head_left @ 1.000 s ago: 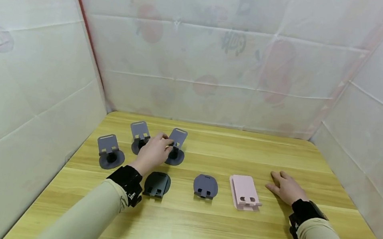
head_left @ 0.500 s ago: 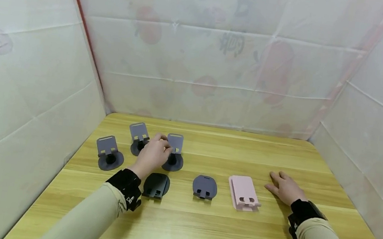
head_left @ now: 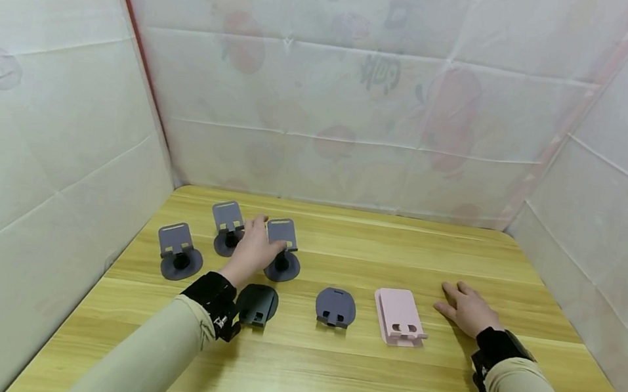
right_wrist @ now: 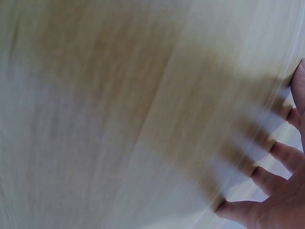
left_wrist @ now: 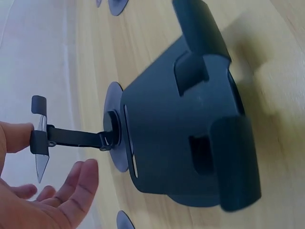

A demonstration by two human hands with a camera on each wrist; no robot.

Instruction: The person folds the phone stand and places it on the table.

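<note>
My left hand [head_left: 256, 246] reaches between two upright grey phone stands at the table's back left. Its fingers are loose and spread beside the right-hand stand [head_left: 282, 249]. In the left wrist view the thumb touches that stand's back plate [left_wrist: 40, 143] while the other fingers [left_wrist: 78, 179] stay apart from it. A dark folded stand [head_left: 257, 304] lies just under my left wrist and fills the wrist view [left_wrist: 190, 119]. My right hand [head_left: 466, 305] rests flat on the wood, fingers straight [right_wrist: 271, 191], to the right of a pink folded stand [head_left: 401, 315].
Two more upright grey stands [head_left: 180, 249] [head_left: 227, 224] stand left of my left hand. A folded grey stand [head_left: 337, 305] lies mid-table. White fabric walls close in the wooden table [head_left: 327, 370] on three sides.
The stand by my left hand has shifted slightly left and its plate has turned. My left fingers have loosened from it. The right hand has stayed put.
</note>
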